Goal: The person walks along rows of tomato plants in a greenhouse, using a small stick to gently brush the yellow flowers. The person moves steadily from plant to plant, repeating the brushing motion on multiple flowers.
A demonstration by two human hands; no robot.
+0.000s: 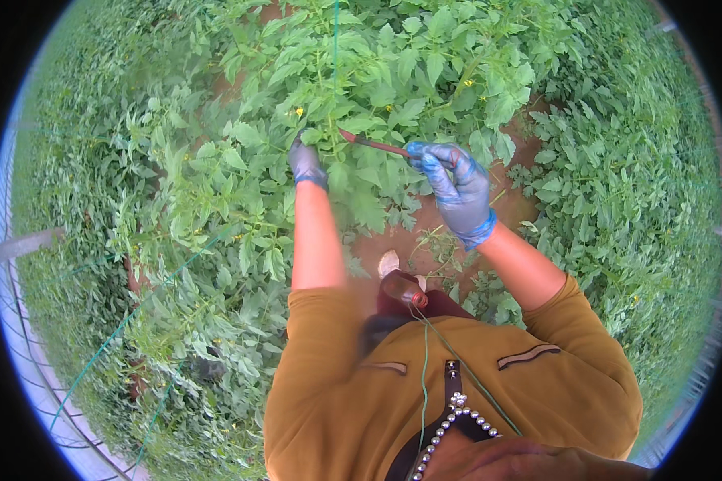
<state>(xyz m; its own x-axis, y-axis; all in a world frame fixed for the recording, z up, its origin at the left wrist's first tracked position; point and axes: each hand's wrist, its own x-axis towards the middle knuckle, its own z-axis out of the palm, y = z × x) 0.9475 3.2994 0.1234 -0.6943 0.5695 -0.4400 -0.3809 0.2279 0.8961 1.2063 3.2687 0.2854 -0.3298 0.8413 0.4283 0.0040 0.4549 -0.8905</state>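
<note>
My right hand (457, 189), in a blue glove, grips the end of a slim brush-like tool (379, 145). The tool points left, its red tip close to the stem of a tomato plant (361, 198). At the left of that stem, my left hand (307, 161) reaches into the foliage in a stained blue glove. Leaves cover its fingertips, so whether it pinches anything is unclear. Small yellow flowers (299, 112) show just above it. A clear bottle (404, 290) with a reddish neck hangs at my waist from a green cord (426, 361) around my neck.
A taut green twine (336, 48) runs upward beside the plant stem. More twine (138, 306) slants through dense tomato rows at left. Another leafy row (614, 180) stands at right. Brown soil (418, 219) shows between plants near my feet. A pale post (27, 245) stands at the left edge.
</note>
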